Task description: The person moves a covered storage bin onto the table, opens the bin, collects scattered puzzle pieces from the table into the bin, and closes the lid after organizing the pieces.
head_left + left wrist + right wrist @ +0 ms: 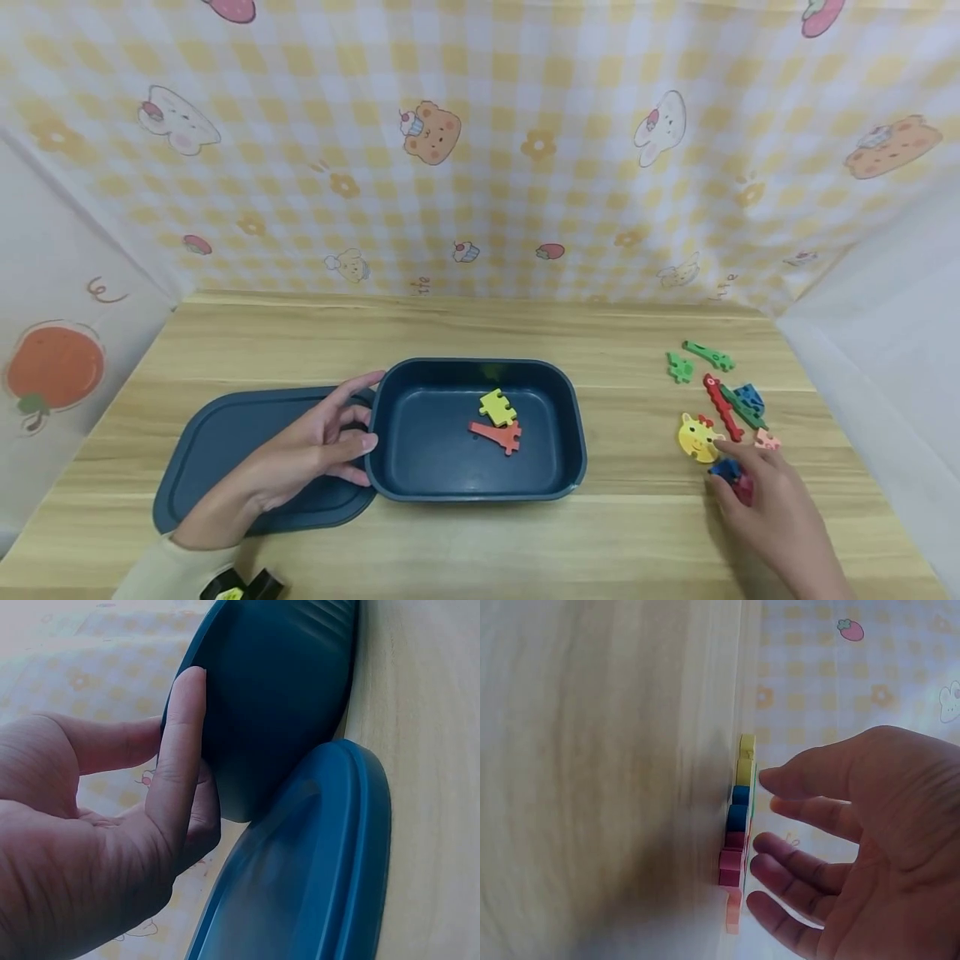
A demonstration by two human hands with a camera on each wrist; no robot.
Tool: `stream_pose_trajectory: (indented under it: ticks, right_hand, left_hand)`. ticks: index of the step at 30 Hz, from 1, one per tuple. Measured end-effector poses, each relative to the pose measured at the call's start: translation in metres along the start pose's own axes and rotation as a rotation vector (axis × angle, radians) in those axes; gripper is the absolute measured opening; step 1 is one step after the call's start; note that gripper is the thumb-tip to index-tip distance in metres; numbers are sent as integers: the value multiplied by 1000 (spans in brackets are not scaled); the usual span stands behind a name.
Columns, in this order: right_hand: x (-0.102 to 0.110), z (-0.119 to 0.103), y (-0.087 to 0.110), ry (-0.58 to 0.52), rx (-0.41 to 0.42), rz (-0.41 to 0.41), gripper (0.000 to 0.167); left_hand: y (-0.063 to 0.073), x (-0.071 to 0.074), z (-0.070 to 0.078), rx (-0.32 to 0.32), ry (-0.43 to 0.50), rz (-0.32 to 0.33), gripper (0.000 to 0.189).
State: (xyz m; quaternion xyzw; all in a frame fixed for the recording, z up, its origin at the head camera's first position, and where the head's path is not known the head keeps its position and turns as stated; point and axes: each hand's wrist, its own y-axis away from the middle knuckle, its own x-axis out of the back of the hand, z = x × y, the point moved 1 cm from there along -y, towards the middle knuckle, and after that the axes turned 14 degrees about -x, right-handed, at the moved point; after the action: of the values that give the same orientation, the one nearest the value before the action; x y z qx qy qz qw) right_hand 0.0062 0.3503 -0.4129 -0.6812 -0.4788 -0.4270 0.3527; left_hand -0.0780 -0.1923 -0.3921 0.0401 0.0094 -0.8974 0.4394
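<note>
A dark blue plastic box holds a yellow puzzle piece and an orange giraffe-neck-shaped puzzle piece. My left hand grips its left side, with the thumb at the rim; in the left wrist view, fingers lie against the outer wall. Over on the right, my right hand hovers just above several puzzle pieces, its fingers loosely bent and apart. Nearest to it are a blue piece, a dark pink piece partly hidden by the hand, and a yellow giraffe-face piece.
A dark blue lid lies under my left forearm, beside the box. Farther back on the right are green pieces, a long red piece, another blue piece and a pink piece. A checked cloth hangs behind the wooden table.
</note>
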Motion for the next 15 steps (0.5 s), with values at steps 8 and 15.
stream_pose_trajectory:
  ticks: [8, 15]
  right_hand:
    - [-4, 4, 3, 33, -23, -16, 43]
    - [-3, 7, 3, 34, -21, -10, 41]
  left_hand:
    - [-1, 0, -1, -4, 1, 4, 83]
    - [0, 0, 0, -3, 6, 3, 83]
